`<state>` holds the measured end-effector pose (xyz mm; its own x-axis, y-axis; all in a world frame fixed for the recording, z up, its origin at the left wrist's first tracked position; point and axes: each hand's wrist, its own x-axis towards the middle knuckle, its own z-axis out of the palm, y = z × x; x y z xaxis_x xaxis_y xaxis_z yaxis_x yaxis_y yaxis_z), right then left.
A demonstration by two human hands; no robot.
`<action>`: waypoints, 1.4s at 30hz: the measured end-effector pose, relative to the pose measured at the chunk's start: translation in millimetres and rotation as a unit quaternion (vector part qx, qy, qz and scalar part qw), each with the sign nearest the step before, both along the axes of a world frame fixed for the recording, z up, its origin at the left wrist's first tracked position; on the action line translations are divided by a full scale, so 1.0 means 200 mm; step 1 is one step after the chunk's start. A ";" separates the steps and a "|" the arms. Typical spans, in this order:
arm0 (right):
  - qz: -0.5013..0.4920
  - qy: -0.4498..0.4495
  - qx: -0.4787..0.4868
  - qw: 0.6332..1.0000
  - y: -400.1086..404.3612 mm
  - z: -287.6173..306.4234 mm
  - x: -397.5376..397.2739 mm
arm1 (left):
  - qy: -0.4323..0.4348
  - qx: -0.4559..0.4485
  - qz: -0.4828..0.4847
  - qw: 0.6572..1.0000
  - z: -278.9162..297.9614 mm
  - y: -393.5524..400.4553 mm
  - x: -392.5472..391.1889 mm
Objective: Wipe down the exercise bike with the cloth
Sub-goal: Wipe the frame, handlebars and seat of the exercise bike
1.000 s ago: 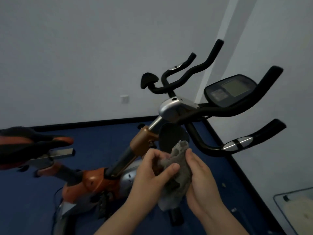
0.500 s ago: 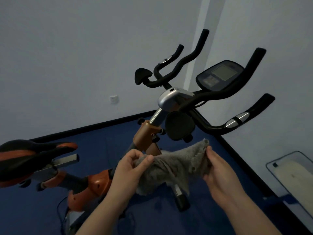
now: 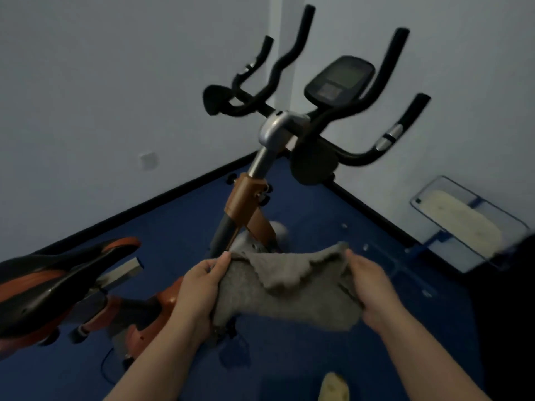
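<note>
Below the exercise bike (image 3: 260, 180) handlebars, mid-air, grey cloth (image 3: 286, 287) stretched between both hands. Left hand (image 3: 199, 287) curled, thumb pinching the cloth's left edge; right hand (image 3: 367, 287) curled, gripping its right edge. Console (image 3: 338, 79) text unreadable. Clear tray (image 3: 469, 224) against the wall, pale contents unclear.

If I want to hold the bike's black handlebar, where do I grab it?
Probably the right handlebar, on the upright black end just above its silver band. Come from your side, palm wrapping round it: that stretch is a plain round bar standing clear of the display console. Both hands are busy now, each gripping the grey cloth.
</note>
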<state>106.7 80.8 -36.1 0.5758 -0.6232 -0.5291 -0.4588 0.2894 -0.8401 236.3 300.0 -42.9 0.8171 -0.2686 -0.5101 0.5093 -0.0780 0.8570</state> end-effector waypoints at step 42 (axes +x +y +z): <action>0.076 -0.150 -0.140 0.976 0.76 0.00 -1.03 | -0.273 0.182 0.010 0.945 0.00 1.04 -1.07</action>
